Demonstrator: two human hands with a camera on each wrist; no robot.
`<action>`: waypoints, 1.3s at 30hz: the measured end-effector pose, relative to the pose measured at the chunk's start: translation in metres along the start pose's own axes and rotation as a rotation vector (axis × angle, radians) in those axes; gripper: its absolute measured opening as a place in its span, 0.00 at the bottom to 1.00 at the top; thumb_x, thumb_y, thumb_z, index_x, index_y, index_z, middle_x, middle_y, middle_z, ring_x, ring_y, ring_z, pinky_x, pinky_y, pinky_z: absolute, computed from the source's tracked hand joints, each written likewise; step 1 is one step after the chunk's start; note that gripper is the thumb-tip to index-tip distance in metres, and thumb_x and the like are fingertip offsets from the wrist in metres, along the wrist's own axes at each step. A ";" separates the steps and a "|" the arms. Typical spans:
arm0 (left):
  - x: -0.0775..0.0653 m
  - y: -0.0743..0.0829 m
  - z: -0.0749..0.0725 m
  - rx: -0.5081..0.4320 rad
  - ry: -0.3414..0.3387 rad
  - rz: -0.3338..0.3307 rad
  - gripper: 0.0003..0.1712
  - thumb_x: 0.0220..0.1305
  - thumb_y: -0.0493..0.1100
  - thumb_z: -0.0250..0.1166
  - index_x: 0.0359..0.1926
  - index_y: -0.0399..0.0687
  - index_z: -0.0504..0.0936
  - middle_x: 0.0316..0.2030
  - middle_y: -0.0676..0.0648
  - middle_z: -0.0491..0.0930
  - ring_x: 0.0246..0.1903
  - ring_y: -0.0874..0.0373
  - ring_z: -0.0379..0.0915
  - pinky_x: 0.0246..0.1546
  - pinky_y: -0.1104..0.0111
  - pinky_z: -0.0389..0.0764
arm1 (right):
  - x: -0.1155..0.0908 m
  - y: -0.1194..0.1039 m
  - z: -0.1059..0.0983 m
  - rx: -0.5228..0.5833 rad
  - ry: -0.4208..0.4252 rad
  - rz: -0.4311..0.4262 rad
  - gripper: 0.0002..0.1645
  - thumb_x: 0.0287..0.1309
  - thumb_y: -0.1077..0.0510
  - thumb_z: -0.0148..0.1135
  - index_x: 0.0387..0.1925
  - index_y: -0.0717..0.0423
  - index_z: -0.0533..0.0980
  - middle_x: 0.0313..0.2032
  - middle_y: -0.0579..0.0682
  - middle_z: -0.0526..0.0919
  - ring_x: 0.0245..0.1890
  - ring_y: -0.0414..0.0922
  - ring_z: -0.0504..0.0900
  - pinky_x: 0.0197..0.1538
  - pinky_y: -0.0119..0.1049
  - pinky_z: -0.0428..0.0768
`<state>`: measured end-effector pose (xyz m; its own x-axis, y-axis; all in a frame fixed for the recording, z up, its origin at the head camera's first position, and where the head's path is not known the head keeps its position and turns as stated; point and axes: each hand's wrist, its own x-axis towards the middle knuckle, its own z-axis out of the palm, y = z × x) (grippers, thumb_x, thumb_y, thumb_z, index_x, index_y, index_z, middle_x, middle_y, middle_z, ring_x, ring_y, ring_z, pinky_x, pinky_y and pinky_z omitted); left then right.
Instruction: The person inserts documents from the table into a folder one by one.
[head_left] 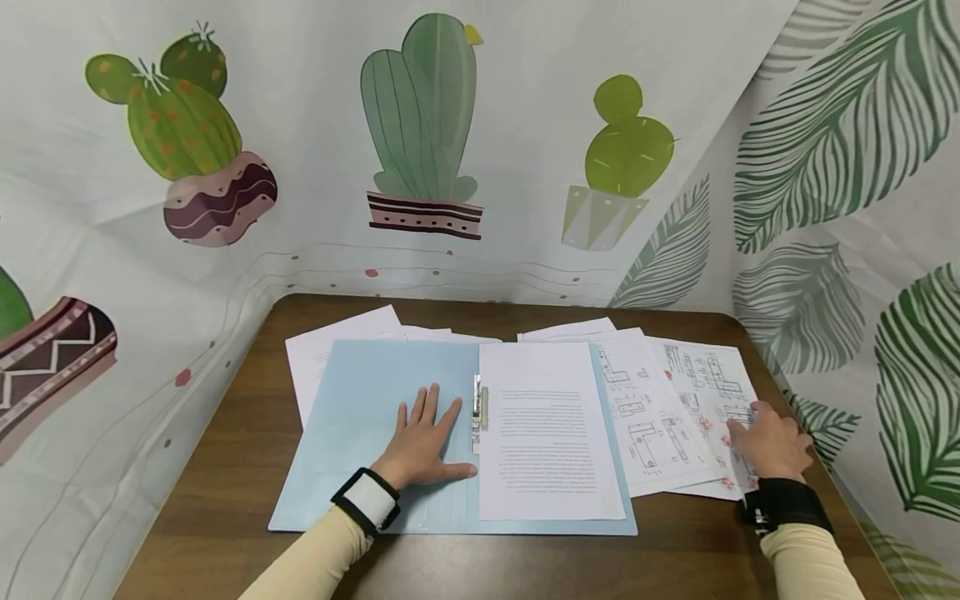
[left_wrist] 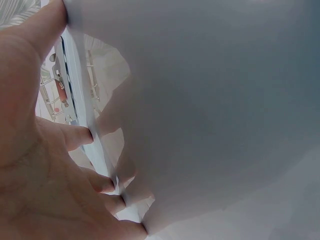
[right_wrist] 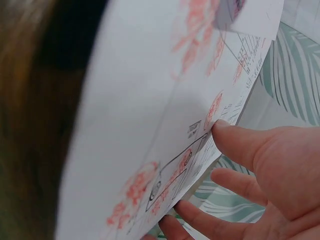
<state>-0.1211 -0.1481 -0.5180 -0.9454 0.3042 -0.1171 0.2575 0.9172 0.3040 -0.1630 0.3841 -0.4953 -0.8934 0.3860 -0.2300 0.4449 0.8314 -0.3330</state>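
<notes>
A light blue folder (head_left: 405, 375) lies spread on the table. My left hand (head_left: 423, 446) rests on its left cover, fingers apart and thumb toward the metal clip (head_left: 480, 414) at the spine. Fingertips (left_wrist: 116, 184) press the glossy cover in the left wrist view. A printed text sheet (head_left: 551, 442) lies on the folder's right side. At the far right, my right hand (head_left: 772, 442) is at the edge of a drawing sheet (right_wrist: 130, 115) with red marks. Its thumb touches the sheet's face, and the other fingertips are right at the sheet's edge.
Another sheet of line drawings (head_left: 652, 433) overlaps the marked one, beside the folder. More white papers (head_left: 307, 358) stick out from behind the folder at left and at top. The wooden table (head_left: 217, 467) meets a hanging cloth (head_left: 315, 167) printed with cacti and leaves.
</notes>
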 end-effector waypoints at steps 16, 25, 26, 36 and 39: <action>-0.001 0.000 -0.001 -0.003 0.015 0.012 0.66 0.49 0.76 0.72 0.79 0.45 0.61 0.79 0.28 0.44 0.78 0.30 0.38 0.70 0.31 0.46 | -0.002 -0.003 -0.002 0.000 0.010 0.012 0.37 0.70 0.53 0.57 0.71 0.70 0.58 0.61 0.87 0.59 0.61 0.85 0.55 0.57 0.77 0.59; -0.001 0.000 -0.001 0.000 0.008 0.008 0.66 0.49 0.77 0.72 0.79 0.46 0.61 0.79 0.29 0.44 0.78 0.31 0.37 0.70 0.32 0.45 | 0.000 0.002 0.003 -0.013 0.065 -0.036 0.35 0.68 0.57 0.59 0.69 0.71 0.61 0.58 0.84 0.65 0.56 0.83 0.63 0.53 0.76 0.62; -0.001 0.000 -0.001 -0.001 0.008 0.008 0.66 0.49 0.77 0.72 0.79 0.46 0.61 0.79 0.29 0.44 0.78 0.31 0.37 0.70 0.32 0.45 | 0.000 0.002 0.003 -0.010 0.069 -0.035 0.35 0.68 0.57 0.59 0.69 0.71 0.61 0.58 0.84 0.65 0.57 0.82 0.63 0.53 0.76 0.62; -0.001 -0.001 0.001 0.001 0.014 0.011 0.66 0.48 0.77 0.72 0.79 0.46 0.61 0.79 0.29 0.43 0.78 0.31 0.37 0.70 0.31 0.45 | 0.003 0.001 0.006 0.006 0.068 -0.034 0.36 0.68 0.60 0.59 0.73 0.67 0.61 0.62 0.82 0.65 0.57 0.80 0.65 0.52 0.73 0.64; -0.001 -0.002 0.002 -0.001 0.016 0.012 0.66 0.48 0.77 0.72 0.79 0.46 0.61 0.79 0.29 0.43 0.78 0.31 0.36 0.70 0.31 0.45 | 0.004 0.001 0.005 0.002 0.064 -0.031 0.36 0.68 0.60 0.59 0.73 0.67 0.61 0.63 0.82 0.64 0.56 0.79 0.66 0.52 0.72 0.65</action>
<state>-0.1206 -0.1496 -0.5199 -0.9454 0.3108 -0.0985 0.2684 0.9134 0.3060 -0.1658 0.3843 -0.5006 -0.9088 0.3851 -0.1608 0.4173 0.8425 -0.3407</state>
